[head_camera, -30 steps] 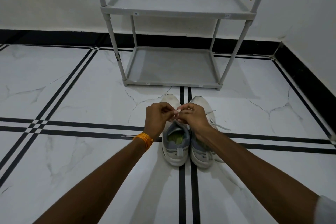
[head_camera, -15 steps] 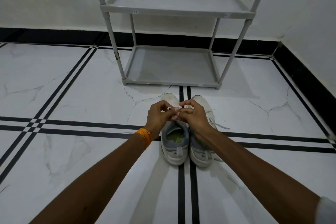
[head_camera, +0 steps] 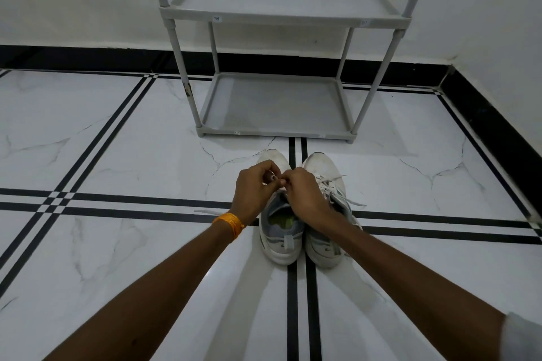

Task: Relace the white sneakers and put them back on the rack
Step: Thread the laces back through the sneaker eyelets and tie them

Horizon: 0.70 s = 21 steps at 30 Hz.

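Two white sneakers stand side by side on the floor, toes toward the rack: the left sneaker point(head_camera: 280, 239) and the right sneaker point(head_camera: 324, 165). My left hand point(head_camera: 253, 193) and my right hand point(head_camera: 305, 195) meet above the left sneaker's tongue, fingertips pinched on its white lace point(head_camera: 274, 177). Part of that lace trails on the floor to the left point(head_camera: 205, 210). Loose lace ends of the right sneaker point(head_camera: 347, 199) hang off its right side. The hands hide most of both shoes' eyelets.
A grey two-shelf plastic rack point(head_camera: 281, 13) stands just beyond the shoes against the white wall; both shelves hold nothing. The floor is white marble tile with black stripes. A black skirting runs along the walls, and a corner closes in at the right.
My hands stay over the left sneaker; the fingers have shifted slightly as they work the lace. The view has crept a little forward.
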Motion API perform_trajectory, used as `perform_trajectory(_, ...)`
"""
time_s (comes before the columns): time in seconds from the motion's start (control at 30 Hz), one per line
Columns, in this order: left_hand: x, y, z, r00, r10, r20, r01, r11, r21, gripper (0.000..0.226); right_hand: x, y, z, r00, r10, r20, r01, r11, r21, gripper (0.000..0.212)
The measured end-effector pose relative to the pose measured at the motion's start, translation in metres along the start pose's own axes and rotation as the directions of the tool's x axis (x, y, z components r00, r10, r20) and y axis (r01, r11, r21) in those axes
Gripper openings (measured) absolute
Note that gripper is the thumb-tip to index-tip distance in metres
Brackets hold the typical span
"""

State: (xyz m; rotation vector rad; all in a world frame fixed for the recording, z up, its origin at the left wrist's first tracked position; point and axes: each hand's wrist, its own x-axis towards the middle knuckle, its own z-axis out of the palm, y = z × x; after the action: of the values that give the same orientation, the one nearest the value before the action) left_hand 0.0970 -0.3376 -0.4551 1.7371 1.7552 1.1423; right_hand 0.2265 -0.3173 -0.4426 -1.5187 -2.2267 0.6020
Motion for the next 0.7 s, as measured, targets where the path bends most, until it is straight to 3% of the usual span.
perform_trajectory(0.13, 0.001, 0.0, -0.008, 0.978, 0.193, 0.082, -0.205, 0.959, 0.198, 0.014, 0.004, 0.003, 0.002, 0.997, 0.022, 0.078, -0.011, 0.991, -0.135, 0.022)
perform_trajectory(0.23, 0.004, 0.001, -0.008, 0.957, 0.223, 0.186, -0.278, 0.886, 0.371, 0.02, 0.01, 0.005, -0.005, 0.987, 0.076, 0.142, -0.075, 0.997, -0.008, 0.019)
perform_trajectory(0.33, 0.012, 0.001, -0.007, 0.953, 0.16, 0.256, -0.269, 0.837, 0.476, 0.019, 0.007, 0.007, -0.013, 0.98, 0.117, 0.161, -0.142, 0.978, 0.155, 0.029)
perform_trajectory(0.4, 0.018, 0.007, -0.009, 0.955, 0.035, 0.296, -0.166, 0.887, 0.43, 0.02, 0.004, 0.008, -0.016, 0.982, 0.101, 0.157, -0.131, 0.973, 0.191, 0.031)
perform_trajectory(0.5, 0.028, 0.013, -0.018, 0.888, -0.255, 0.383, 0.176, 0.957, 0.229, 0.022, 0.004, 0.009, -0.013, 0.985, 0.088, 0.149, -0.119, 0.97, 0.212, 0.025)
perform_trajectory(0.6, 0.032, 0.015, -0.031, 0.73, -0.458, 0.507, 0.531, 0.848, 0.001, 0.015, 0.005, 0.013, -0.007, 0.994, 0.104, 0.021, -0.106, 0.981, 0.162, 0.018)
perform_trajectory(0.7, 0.032, 0.015, -0.036, 0.613, -0.549, 0.568, 0.706, 0.704, -0.08, 0.011, 0.003, 0.014, -0.014, 0.993, -0.004, -0.116, -0.002, 0.999, -0.052, 0.031)
